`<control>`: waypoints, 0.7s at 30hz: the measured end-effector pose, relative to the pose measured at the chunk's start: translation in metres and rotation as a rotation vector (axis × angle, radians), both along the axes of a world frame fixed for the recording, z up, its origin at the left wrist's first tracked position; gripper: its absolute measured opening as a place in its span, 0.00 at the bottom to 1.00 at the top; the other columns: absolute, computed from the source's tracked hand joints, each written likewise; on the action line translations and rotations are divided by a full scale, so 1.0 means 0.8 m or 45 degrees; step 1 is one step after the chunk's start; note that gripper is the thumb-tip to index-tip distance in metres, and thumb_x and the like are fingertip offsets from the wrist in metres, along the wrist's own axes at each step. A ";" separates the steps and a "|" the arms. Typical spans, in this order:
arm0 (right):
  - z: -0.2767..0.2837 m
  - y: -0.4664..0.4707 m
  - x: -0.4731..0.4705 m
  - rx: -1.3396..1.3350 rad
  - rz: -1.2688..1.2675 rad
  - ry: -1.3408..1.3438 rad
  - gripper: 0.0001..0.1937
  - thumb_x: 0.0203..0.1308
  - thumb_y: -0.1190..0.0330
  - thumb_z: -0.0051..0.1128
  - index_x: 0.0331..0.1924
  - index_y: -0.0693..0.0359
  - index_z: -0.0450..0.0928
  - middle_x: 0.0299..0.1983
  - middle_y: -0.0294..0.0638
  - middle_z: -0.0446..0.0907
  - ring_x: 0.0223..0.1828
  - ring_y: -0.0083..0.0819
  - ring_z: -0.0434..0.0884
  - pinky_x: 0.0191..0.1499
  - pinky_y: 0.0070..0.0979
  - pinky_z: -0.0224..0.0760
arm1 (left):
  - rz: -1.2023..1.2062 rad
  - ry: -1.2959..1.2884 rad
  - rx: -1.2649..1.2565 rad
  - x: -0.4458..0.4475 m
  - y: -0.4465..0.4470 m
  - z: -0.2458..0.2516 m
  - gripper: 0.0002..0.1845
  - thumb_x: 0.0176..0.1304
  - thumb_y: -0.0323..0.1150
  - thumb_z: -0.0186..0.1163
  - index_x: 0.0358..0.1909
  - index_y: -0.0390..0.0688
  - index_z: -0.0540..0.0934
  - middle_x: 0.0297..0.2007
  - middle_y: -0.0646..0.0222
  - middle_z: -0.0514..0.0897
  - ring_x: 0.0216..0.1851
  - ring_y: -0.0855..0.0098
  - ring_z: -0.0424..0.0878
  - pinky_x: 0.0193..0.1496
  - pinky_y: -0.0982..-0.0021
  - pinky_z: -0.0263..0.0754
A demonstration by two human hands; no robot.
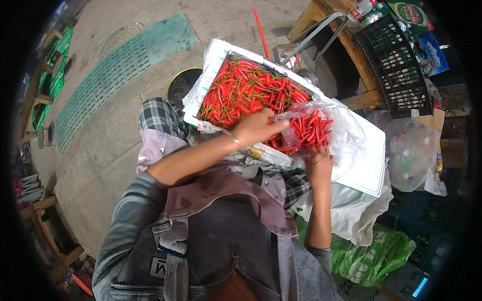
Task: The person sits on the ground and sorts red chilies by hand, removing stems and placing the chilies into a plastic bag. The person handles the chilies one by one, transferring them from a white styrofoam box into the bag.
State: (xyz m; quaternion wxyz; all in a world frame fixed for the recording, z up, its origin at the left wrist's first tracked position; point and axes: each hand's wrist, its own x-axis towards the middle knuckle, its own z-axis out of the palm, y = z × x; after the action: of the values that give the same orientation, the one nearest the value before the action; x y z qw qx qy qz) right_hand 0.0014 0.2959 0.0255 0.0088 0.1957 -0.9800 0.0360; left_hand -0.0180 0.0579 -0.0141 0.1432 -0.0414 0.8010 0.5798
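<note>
A white foam box (215,50) sits before me, filled with red chili peppers (244,88) that have green stems. Over its near right part lies a clear plastic bag (344,128), its mouth spread around more red chilies (310,129) with little green showing. My left hand (260,128), a thin bracelet at its wrist, is over the box's near side, thumb at the bag's left edge. Its other fingers are partly hidden, so any grip is unclear. My right hand (319,161) has curled fingers touching the chilies and plastic at the bag's near side; what it grips is hidden.
A white foam lid (363,154) lies right of the box. Farther right are a black plastic crate (395,71) and a stuffed clear bag (412,150). A green printed bag (372,256) rests at lower right. Behind the box stands a metal-framed stool or rack (314,35).
</note>
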 end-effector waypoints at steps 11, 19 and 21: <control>0.022 0.005 0.006 -0.313 0.078 0.290 0.09 0.48 0.79 0.55 0.35 0.60 0.79 0.33 0.47 0.76 0.35 0.45 0.77 0.39 0.35 0.70 | 0.141 -0.175 0.622 -0.029 0.037 -0.026 0.08 0.57 0.29 0.55 0.36 0.37 0.70 0.20 0.69 0.75 0.16 0.78 0.74 0.15 0.78 0.67; -0.022 -0.033 0.006 0.065 0.290 0.043 0.09 0.49 0.74 0.48 0.33 0.57 0.79 0.30 0.44 0.71 0.34 0.40 0.74 0.35 0.34 0.69 | 0.160 -0.221 0.636 -0.029 0.042 -0.030 0.10 0.55 0.31 0.59 0.36 0.38 0.72 0.24 0.70 0.76 0.19 0.79 0.74 0.18 0.79 0.68; -0.028 -0.026 0.003 0.043 0.321 0.079 0.08 0.49 0.73 0.48 0.33 0.57 0.78 0.29 0.43 0.70 0.34 0.40 0.73 0.35 0.34 0.68 | 0.170 -0.177 0.640 -0.031 0.039 -0.035 0.09 0.54 0.30 0.59 0.36 0.39 0.73 0.24 0.71 0.76 0.21 0.80 0.74 0.20 0.80 0.67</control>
State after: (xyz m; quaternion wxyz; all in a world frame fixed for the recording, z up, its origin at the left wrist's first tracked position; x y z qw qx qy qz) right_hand 0.0040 0.2750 0.0029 0.0311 0.3186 -0.9473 0.0141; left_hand -0.0430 0.0894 -0.0424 0.1652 -0.0969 0.6156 0.7644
